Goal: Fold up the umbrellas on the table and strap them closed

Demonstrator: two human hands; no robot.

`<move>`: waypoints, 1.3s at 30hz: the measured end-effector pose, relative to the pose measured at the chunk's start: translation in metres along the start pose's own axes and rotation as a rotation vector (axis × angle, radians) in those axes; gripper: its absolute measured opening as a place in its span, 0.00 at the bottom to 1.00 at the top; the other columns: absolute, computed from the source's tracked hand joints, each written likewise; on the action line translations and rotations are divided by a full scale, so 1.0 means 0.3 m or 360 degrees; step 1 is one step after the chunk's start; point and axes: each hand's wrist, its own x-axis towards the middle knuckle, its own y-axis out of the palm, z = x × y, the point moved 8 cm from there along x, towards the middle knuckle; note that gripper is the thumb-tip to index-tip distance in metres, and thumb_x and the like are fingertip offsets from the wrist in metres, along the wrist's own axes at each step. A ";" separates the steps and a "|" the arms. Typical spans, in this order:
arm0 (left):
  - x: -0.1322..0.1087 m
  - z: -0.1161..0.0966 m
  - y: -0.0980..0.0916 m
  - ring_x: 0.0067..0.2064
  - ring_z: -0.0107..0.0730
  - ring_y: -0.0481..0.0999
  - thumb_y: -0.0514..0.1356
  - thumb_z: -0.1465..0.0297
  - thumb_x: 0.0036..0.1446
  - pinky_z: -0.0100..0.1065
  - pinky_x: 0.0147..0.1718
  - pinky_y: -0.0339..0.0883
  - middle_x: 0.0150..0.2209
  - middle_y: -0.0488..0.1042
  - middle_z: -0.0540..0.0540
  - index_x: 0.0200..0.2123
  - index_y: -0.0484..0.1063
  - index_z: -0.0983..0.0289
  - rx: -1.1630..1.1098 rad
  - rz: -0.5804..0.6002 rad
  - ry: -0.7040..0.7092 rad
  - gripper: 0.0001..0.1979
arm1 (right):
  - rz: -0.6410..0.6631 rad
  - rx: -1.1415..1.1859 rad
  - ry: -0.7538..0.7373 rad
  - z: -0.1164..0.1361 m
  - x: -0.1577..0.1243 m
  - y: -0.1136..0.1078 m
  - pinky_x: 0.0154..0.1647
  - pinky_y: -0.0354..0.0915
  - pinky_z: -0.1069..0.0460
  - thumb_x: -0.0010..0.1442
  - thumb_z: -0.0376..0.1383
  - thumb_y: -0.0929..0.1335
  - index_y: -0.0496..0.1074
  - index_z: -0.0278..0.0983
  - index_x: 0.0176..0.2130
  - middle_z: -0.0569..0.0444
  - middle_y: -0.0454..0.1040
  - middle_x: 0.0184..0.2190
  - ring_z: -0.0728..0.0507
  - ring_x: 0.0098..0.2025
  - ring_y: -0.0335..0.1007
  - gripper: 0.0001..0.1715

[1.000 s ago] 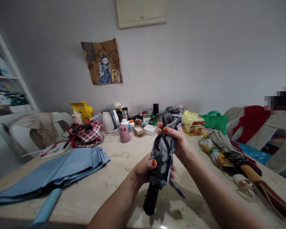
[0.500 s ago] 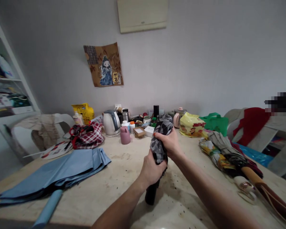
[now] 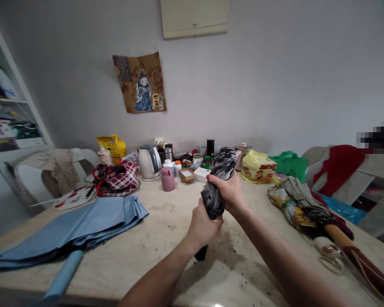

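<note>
A folded umbrella [image 3: 213, 200] with a grey and black camouflage canopy is held tilted over the table, its black handle end pointing down toward me. My left hand [image 3: 205, 226] is closed around its lower part, near the handle. Higher up, my right hand [image 3: 228, 192] wraps the bunched canopy, with the thumb lying across the cloth. The umbrella's far end leans away toward the back of the table. Part of the shaft and handle is hidden by my left hand.
A loosely folded blue umbrella [image 3: 83, 230] lies at left. Several folded umbrellas [image 3: 304, 204] lie at right. Along the back stand a kettle [image 3: 149, 163], a pink flask [image 3: 168, 179], small boxes [image 3: 202, 175], a yellow snack bag [image 3: 258, 168] and a green bag [image 3: 289, 165].
The umbrella has tipped a little farther away from me, and its handle end has risen slightly. My left hand sits closer around the handle end. Both hands keep their hold.
</note>
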 end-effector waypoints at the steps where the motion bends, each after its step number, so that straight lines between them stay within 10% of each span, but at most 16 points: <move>1: -0.003 -0.017 -0.025 0.32 0.35 0.73 0.65 0.70 0.41 0.33 0.31 0.66 0.32 0.74 0.56 0.45 0.68 0.66 0.0204 -0.0189 0.0097 0.24 | 0.0002 -0.0032 -0.0006 -0.005 0.002 0.004 0.35 0.70 0.49 0.34 0.39 0.78 0.70 0.36 0.40 0.51 0.77 0.36 0.44 0.33 0.72 0.32; 4: -0.006 -0.038 -0.036 0.40 0.43 0.75 0.67 0.67 0.45 0.38 0.38 0.68 0.38 0.76 0.61 0.52 0.66 0.67 0.0397 -0.0204 0.0223 0.29 | 0.0101 0.0023 0.0088 -0.006 0.010 0.011 0.32 0.68 0.51 0.32 0.37 0.79 0.70 0.35 0.38 0.53 0.76 0.33 0.46 0.30 0.69 0.31; 8: 0.002 -0.040 0.011 0.43 0.47 0.76 0.72 0.50 0.39 0.40 0.42 0.69 0.40 0.77 0.62 0.49 0.71 0.69 -0.0272 0.0570 0.0239 0.38 | 0.0325 0.0133 0.0150 0.036 0.009 0.014 0.28 0.65 0.53 0.32 0.38 0.79 0.70 0.35 0.32 0.56 0.74 0.27 0.49 0.25 0.65 0.26; 13: 0.021 -0.105 -0.090 0.64 0.53 0.62 0.70 0.44 0.38 0.43 0.61 0.57 0.60 0.67 0.66 0.60 0.65 0.65 -0.0894 0.0357 0.0589 0.49 | 0.0490 -0.0030 0.0070 0.040 -0.038 0.055 0.30 0.66 0.51 0.35 0.39 0.77 0.70 0.35 0.33 0.56 0.74 0.29 0.47 0.28 0.67 0.25; 18: 0.003 -0.052 -0.015 0.42 0.43 0.77 0.79 0.61 0.25 0.36 0.40 0.72 0.41 0.78 0.61 0.46 0.73 0.68 -0.0729 0.0394 0.0191 0.41 | 0.0522 -0.0384 -0.0138 0.051 -0.093 0.095 0.34 0.66 0.52 0.37 0.34 0.76 0.69 0.36 0.37 0.56 0.74 0.32 0.48 0.31 0.66 0.26; 25: -0.087 -0.034 0.114 0.18 0.30 0.70 0.72 0.60 0.26 0.29 0.16 0.65 0.20 0.72 0.55 0.25 0.74 0.71 -0.1100 0.1232 -0.0114 0.23 | 0.0947 0.0325 0.0372 0.052 -0.160 0.131 0.25 0.65 0.52 0.36 0.40 0.77 0.72 0.33 0.31 0.55 0.71 0.24 0.48 0.23 0.66 0.22; 28: -0.077 -0.042 0.095 0.17 0.30 0.68 0.67 0.63 0.31 0.30 0.16 0.63 0.19 0.70 0.54 0.23 0.72 0.69 -0.0859 0.1068 -0.0088 0.17 | 0.0909 0.0318 0.0342 0.051 -0.145 0.128 0.25 0.65 0.52 0.35 0.39 0.78 0.73 0.33 0.30 0.54 0.72 0.23 0.47 0.23 0.67 0.22; 34: -0.017 -0.077 -0.073 0.31 0.33 0.73 0.64 0.74 0.36 0.31 0.30 0.66 0.31 0.76 0.54 0.38 0.71 0.64 0.0170 -0.0161 0.0210 0.20 | 0.0180 0.0121 0.0113 0.020 -0.061 0.045 0.28 0.66 0.52 0.31 0.35 0.78 0.71 0.34 0.29 0.56 0.73 0.25 0.48 0.25 0.67 0.23; 36: -0.016 -0.081 -0.069 0.32 0.34 0.73 0.64 0.73 0.37 0.31 0.30 0.66 0.32 0.76 0.54 0.38 0.71 0.64 0.0224 -0.0141 0.0235 0.19 | 0.0181 0.0151 0.0113 0.018 -0.061 0.042 0.27 0.65 0.52 0.32 0.35 0.78 0.72 0.35 0.30 0.57 0.72 0.25 0.49 0.25 0.65 0.22; 39: -0.026 -0.064 0.003 0.30 0.35 0.74 0.65 0.71 0.34 0.32 0.29 0.67 0.28 0.75 0.56 0.31 0.71 0.67 -0.0223 0.0380 0.0122 0.15 | 0.0496 0.0247 0.0130 0.041 -0.086 0.071 0.25 0.63 0.53 0.34 0.36 0.77 0.72 0.34 0.29 0.56 0.71 0.24 0.49 0.24 0.64 0.19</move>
